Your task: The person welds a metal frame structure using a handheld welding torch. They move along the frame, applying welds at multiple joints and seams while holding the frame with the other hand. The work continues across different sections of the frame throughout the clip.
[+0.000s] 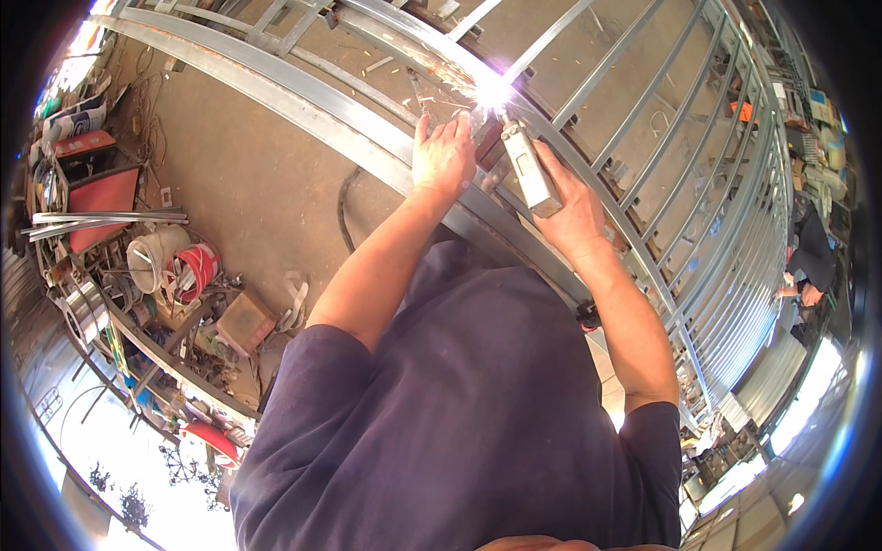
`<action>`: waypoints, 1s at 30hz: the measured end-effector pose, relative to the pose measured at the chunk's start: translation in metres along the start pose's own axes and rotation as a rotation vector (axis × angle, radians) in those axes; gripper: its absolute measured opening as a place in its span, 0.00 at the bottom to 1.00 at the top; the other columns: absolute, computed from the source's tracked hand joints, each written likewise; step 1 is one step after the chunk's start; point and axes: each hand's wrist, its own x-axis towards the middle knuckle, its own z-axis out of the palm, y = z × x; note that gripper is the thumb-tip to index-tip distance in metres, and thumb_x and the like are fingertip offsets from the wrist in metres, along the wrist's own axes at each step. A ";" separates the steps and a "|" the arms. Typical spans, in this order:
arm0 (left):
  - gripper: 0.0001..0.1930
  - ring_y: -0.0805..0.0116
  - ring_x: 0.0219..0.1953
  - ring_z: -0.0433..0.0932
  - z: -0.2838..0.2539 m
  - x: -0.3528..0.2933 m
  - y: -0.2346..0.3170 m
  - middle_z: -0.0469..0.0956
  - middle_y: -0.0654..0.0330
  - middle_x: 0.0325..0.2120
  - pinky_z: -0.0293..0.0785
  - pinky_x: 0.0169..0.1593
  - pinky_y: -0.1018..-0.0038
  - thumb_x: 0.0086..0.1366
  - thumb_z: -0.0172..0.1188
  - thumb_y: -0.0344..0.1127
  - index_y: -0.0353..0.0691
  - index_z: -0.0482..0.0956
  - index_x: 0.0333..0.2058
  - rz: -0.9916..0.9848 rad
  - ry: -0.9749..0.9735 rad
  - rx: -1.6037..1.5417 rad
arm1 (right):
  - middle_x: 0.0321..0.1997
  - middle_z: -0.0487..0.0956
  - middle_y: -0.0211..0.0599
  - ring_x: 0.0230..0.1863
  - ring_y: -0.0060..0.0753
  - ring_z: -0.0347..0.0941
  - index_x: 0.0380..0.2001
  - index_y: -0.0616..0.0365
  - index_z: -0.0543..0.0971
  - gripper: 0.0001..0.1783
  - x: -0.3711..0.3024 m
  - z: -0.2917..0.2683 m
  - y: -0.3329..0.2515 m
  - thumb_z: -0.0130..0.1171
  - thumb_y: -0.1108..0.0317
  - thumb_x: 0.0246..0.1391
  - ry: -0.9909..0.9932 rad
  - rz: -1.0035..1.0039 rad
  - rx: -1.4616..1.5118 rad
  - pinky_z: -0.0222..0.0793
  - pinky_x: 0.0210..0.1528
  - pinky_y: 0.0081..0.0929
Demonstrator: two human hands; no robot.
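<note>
My right hand [574,209] is wrapped round a boxy silver-grey welding tool [533,174]. Its tip meets the steel frame [588,106] at a very bright white-violet arc [493,90], and thin orange sparks fly off to the left. The glare hides the exact spot of contact. Just left of the arc, my left hand [444,161] is open, fingers stretched forward and somewhat apart. It lies over a long metal beam [367,151] of the frame; whether its fingertips press on the metal is hard to see.
Rows of parallel bars [680,119] stretch away to the right. On the left, a cluttered rack holds red panels [103,207], a white bucket [156,257], a red bucket [196,271] and a wire spool [84,310]. A black cable [344,211] lies on the floor. Another person [810,262] is at far right.
</note>
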 end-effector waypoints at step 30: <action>0.38 0.56 0.55 0.82 -0.012 0.003 0.012 0.85 0.50 0.47 0.47 0.77 0.48 0.71 0.56 0.53 0.31 0.65 0.70 -0.056 -0.050 0.056 | 0.53 0.85 0.47 0.50 0.58 0.83 0.75 0.32 0.66 0.45 -0.062 -0.015 0.028 0.69 0.62 0.54 0.018 0.091 -0.127 0.81 0.51 0.47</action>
